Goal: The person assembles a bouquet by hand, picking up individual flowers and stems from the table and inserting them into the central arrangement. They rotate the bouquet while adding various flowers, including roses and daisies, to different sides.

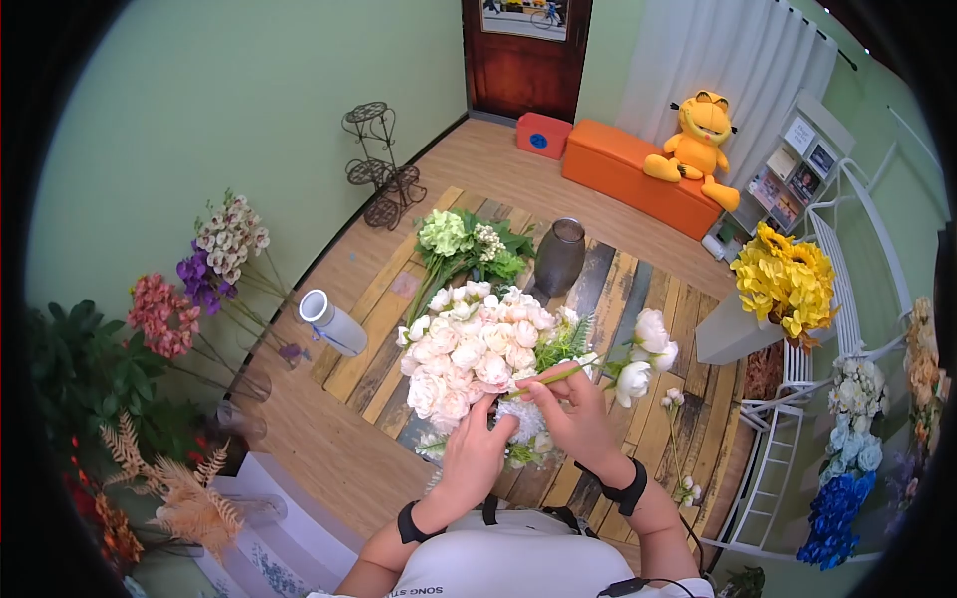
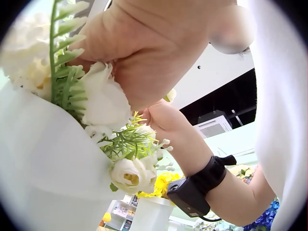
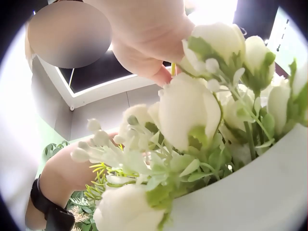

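Observation:
A large bouquet of pale pink and white roses with greenery fills a white vase, whose body is hidden under the blooms in the head view. My right hand pinches a green flower stem between thumb and fingers, low over the bouquet's right side. My left hand reaches into the front of the bouquet, its fingertips right at the blooms and close to the stem's left end. Flowers hide part of its fingers, and I cannot tell whether they grip anything. White roses crowd against that hand in the left wrist view.
On the plank table stand a dark glass vase and a white vase. Green hydrangea lies behind the bouquet, white peonies to its right. Yellow sunflowers fill a tall white planter at right.

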`<action>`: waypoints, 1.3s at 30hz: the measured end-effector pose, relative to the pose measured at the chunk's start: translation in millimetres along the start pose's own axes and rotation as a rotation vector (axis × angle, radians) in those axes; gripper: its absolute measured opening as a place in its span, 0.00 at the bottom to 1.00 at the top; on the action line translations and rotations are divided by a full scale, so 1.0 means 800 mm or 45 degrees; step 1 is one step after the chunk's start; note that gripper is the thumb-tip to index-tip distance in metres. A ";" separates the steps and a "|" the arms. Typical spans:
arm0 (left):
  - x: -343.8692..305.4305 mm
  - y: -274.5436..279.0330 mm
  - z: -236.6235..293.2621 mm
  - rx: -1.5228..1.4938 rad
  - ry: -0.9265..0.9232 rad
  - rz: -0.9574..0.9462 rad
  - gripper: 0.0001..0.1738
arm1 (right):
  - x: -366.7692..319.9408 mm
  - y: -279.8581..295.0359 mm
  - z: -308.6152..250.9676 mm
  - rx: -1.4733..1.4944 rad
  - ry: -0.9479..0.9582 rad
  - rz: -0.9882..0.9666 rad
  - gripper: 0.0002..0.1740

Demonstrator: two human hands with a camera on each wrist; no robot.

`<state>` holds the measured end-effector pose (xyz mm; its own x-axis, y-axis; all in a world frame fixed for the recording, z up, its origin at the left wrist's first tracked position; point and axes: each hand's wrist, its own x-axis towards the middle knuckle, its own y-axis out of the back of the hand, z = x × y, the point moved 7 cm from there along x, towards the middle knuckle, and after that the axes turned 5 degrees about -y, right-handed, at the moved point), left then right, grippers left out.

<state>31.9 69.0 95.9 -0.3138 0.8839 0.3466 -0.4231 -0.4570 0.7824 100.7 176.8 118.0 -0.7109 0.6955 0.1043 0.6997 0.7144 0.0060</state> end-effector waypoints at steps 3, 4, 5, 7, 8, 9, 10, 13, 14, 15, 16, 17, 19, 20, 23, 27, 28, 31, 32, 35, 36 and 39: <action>0.003 0.003 0.005 -0.020 -0.020 0.010 0.08 | 0.002 -0.009 0.016 -0.149 -0.134 -0.049 0.08; 0.003 0.004 0.005 -0.009 -0.032 0.026 0.08 | 0.003 -0.009 0.021 -0.151 -0.135 -0.048 0.08; 0.003 0.005 0.006 0.001 -0.044 0.042 0.08 | 0.004 -0.010 0.020 -0.311 -0.012 -0.079 0.07; 0.003 0.004 0.005 0.004 -0.043 0.042 0.08 | 0.003 -0.014 0.012 -0.553 0.180 -0.104 0.05; 0.003 0.004 0.005 0.012 -0.040 0.043 0.08 | 0.004 -0.013 0.012 -0.556 0.178 -0.099 0.05; 0.003 0.004 0.005 0.007 -0.045 0.040 0.08 | 0.005 -0.016 0.009 -0.634 0.234 -0.130 0.06; 0.003 0.004 0.005 0.001 -0.047 0.039 0.09 | 0.004 -0.019 0.006 -0.711 0.290 -0.161 0.07; 0.001 0.003 0.004 0.003 -0.057 0.038 0.09 | 0.002 -0.012 0.016 -0.456 -0.104 -0.224 0.13; 0.001 0.003 0.003 0.013 -0.062 0.034 0.09 | 0.001 -0.009 0.010 -0.459 -0.102 -0.226 0.13; 0.001 0.004 0.003 0.012 -0.060 0.038 0.09 | 0.000 -0.004 0.005 -0.313 -0.133 -0.195 0.15; 0.001 0.004 0.003 -0.020 -0.061 0.021 0.08 | -0.001 0.000 0.001 -0.167 -0.165 -0.164 0.17; 0.001 0.004 0.004 -0.051 -0.062 0.004 0.08 | -0.001 0.000 -0.006 -0.089 -0.156 -0.161 0.16; 0.000 0.003 0.003 -0.039 -0.058 0.005 0.08 | -0.003 0.004 -0.007 -0.197 -0.067 -0.141 0.14; 0.000 0.002 0.003 -0.027 -0.054 0.004 0.08 | -0.004 0.005 -0.010 -0.303 0.022 -0.120 0.12; -0.003 -0.001 0.001 -0.008 -0.059 0.026 0.08 | -0.003 -0.007 0.000 -0.554 0.041 -0.200 0.13; -0.007 -0.010 -0.009 -0.130 -0.025 0.044 0.10 | 0.003 -0.029 0.011 -0.858 0.198 -0.370 0.16; -0.006 -0.005 -0.004 -0.079 -0.018 0.001 0.11 | 0.003 -0.029 0.008 -0.858 0.200 -0.369 0.16; -0.003 -0.001 -0.001 -0.024 -0.032 0.005 0.11 | 0.000 -0.025 -0.011 -0.871 0.173 -0.308 0.20; -0.002 0.002 0.001 -0.022 -0.055 0.047 0.11 | 0.000 -0.022 -0.020 -0.684 0.037 -0.310 0.21; -0.001 0.003 0.002 -0.039 -0.063 0.046 0.12 | -0.002 -0.019 -0.025 -0.507 -0.037 -0.321 0.24; -0.002 0.002 0.001 -0.041 -0.064 0.044 0.12 | -0.003 -0.019 -0.029 -0.516 0.023 -0.329 0.25; -0.003 -0.003 0.000 -0.013 -0.074 0.010 0.13 | 0.000 -0.024 -0.027 -0.422 -0.014 -0.316 0.25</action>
<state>33.9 68.1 93.1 -0.2674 0.8844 0.3825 -0.4297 -0.4648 0.7742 88.8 161.2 139.6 -0.8606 0.5070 0.0487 0.4901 0.7983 0.3500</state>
